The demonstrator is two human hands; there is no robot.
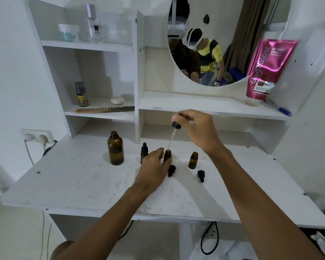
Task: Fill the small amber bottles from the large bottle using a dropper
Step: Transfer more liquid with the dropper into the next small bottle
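The large amber bottle (115,149) stands open on the white table (83,181), left of centre. My left hand (152,166) grips a small open amber bottle (167,155) at mid-table. My right hand (193,128) pinches the bulb of a dropper (172,136), whose glass tube slants down with its tip just above that bottle's mouth. A capped small bottle (144,152) stands just left of my left hand. Another small open bottle (193,160) stands to the right. Two loose black dropper caps, one (171,170) near my left hand and one (201,175) further right, lie on the table.
White shelves rise behind the table, with a comb (104,109), a spray can (81,94) and a round mirror (223,40). A pink tube (265,70) leans on the right shelf beside a blue pen (279,108). A wall socket (37,136) with cables sits at the left.
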